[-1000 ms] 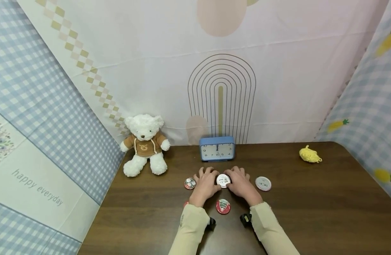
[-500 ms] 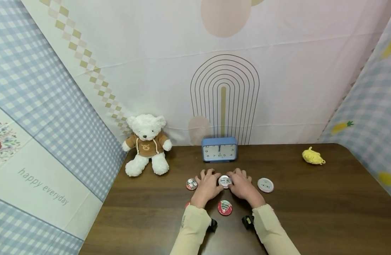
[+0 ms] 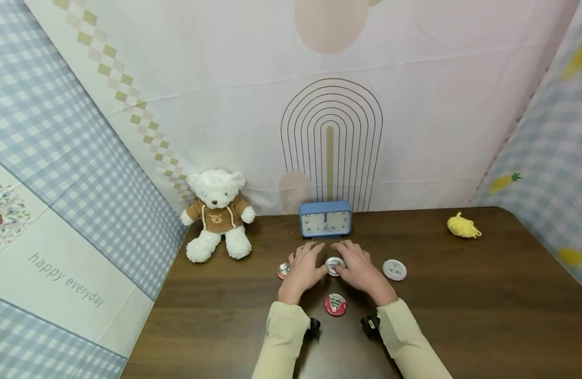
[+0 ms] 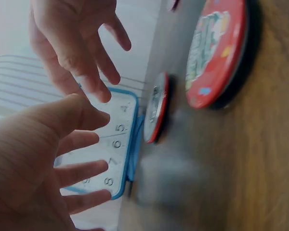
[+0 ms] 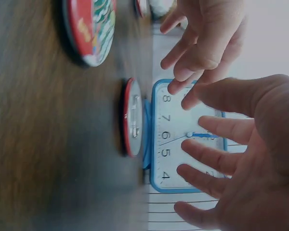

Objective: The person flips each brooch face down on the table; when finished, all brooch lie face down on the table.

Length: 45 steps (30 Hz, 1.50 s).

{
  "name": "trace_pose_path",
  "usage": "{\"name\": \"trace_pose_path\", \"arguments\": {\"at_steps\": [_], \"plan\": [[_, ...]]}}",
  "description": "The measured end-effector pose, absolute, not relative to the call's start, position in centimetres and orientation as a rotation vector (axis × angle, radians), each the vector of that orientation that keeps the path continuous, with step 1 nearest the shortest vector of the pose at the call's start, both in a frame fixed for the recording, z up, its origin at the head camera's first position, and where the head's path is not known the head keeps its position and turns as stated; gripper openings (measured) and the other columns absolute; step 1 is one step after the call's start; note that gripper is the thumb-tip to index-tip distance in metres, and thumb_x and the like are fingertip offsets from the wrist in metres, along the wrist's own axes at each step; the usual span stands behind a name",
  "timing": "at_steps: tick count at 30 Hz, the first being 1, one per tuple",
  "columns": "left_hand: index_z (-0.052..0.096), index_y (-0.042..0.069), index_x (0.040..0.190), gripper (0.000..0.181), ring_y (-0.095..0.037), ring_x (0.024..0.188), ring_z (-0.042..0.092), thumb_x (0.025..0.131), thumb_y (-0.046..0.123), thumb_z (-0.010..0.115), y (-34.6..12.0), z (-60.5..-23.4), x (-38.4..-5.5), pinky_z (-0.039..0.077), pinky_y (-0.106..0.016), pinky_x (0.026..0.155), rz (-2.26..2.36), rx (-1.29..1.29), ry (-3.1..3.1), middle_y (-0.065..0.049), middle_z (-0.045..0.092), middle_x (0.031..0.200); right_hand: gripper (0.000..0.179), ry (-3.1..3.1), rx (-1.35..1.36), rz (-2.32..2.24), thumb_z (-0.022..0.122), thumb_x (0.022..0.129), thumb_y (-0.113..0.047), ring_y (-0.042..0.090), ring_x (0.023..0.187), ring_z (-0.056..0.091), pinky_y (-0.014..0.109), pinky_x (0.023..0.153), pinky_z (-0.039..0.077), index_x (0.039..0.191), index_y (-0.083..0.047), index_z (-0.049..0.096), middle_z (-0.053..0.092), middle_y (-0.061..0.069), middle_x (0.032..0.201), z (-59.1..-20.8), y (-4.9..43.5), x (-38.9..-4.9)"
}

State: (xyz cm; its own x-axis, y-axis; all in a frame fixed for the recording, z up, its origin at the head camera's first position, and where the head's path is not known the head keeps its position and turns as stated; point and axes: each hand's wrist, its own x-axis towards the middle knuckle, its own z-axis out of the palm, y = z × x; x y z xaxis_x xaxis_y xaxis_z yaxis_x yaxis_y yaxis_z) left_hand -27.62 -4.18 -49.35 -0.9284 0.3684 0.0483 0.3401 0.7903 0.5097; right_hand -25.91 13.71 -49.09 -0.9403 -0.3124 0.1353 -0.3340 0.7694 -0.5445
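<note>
Both hands are over the middle of the table (image 3: 442, 321), and here's the small badge (image 3: 332, 261) between them, lying flat with its pin side up in front of the blue clock (image 3: 326, 220). The left hand (image 3: 304, 267) has its fingers apart and grips nothing; the right hand (image 3: 359, 267) matches it, fingers loose and spread. I'd call the step in hand the handling of that one badge, at a pick-up or a let-go, and I can't tell which. Taking it would call for lower hands and a pinch at the rim; leaving it, just a clean lift away. From the head, the right thumb seems to cover part of the badge, yet both wrist views show daylight between fingers and badge, plus a red edge the head view barely gives. Only the head view catches the yellow bundle (image 3: 463, 226), and it has the tree badge (image 3: 335, 305) lying face up, nearer the person.
</note>
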Motion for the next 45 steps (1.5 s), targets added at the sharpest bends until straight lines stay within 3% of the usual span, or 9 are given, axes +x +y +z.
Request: {"name": "trace_pose_path", "arguments": {"at_steps": [8, 18, 24, 31, 38, 45], "plan": [[0.049, 0.004, 0.148, 0.059, -0.041, 0.136, 0.044, 0.094, 0.018, 0.068, -6.0, -48.2, -27.7, 0.034, -0.06, 0.108, 1.008, 0.579, 2.882, -0.021, 0.048, 0.148, 0.055, -2.834, 0.592, 1.007, 0.07, 0.092, -0.006, 0.045, 0.13, 0.048, 0.069, 0.1, 0.033, 0.142, 0.005, 0.049, 0.052, 0.024, 0.141, -47.8, 13.3, -25.4], [0.051, 0.005, 0.144, 0.05, -0.037, 0.126, 0.055, 0.096, 0.013, 0.064, -8.5, -47.7, -27.5, 0.041, -0.056, 0.103, 1.061, 0.543, 2.856, -0.02, 0.059, 0.136, 0.059, -2.851, 0.613, 1.081, 0.071, 0.093, -0.01, 0.043, 0.14, 0.039, 0.066, 0.108, 0.029, 0.144, 0.006, 0.046, 0.048, 0.025, 0.146, -46.4, 11.2, -25.5], [0.052, 0.005, 0.143, 0.049, -0.037, 0.125, 0.056, 0.096, 0.014, 0.064, -9.6, -47.4, -27.6, 0.043, -0.055, 0.101, 0.999, 0.524, 2.882, -0.019, 0.059, 0.136, 0.055, -2.828, 0.633, 1.089, 0.072, 0.093, -0.009, 0.041, 0.133, 0.047, 0.065, 0.105, 0.032, 0.141, 0.005, 0.049, 0.054, 0.023, 0.141, -46.1, 9.8, -25.6], [0.054, 0.002, 0.14, 0.046, -0.036, 0.112, 0.061, 0.096, 0.01, 0.063, -11.1, -46.7, -27.9, 0.046, -0.053, 0.095, 1.017, 0.546, 2.823, -0.02, 0.06, 0.133, 0.057, -2.811, 0.634, 1.121, 0.074, 0.091, -0.008, 0.039, 0.128, 0.051, 0.064, 0.103, 0.035, 0.141, 0.002, 0.049, 0.056, 0.02, 0.136, -46.4, 7.4, -25.7], [0.055, 0.0, 0.138, 0.043, -0.037, 0.125, 0.055, 0.096, 0.004, 0.06, -13.4, -46.9, -28.2, 0.045, -0.053, 0.098, 1.012, 0.548, 2.787, -0.019, 0.06, 0.134, 0.065, -2.847, 0.657, 1.177, 0.077, 0.087, -0.003, 0.04, 0.131, 0.047, 0.065, 0.105, 0.032, 0.144, -0.002, 0.047, 0.054, 0.018, 0.139, -46.4, 5.6, -25.9], [0.057, -0.002, 0.135, 0.045, -0.039, 0.121, 0.058, 0.09, -0.002, 0.063, -15.0, -47.1, -28.2, 0.047, -0.054, 0.096, 1.016, 0.581, 2.778, -0.02, 0.061, 0.133, 0.066, -2.862, 0.683, 1.152, 0.077, 0.083, 0.003, 0.041, 0.128, 0.048, 0.064, 0.104, 0.033, 0.142, -0.001, 0.049, 0.054, 0.019, 0.139, -46.8, 4.3, -26.0]]}}
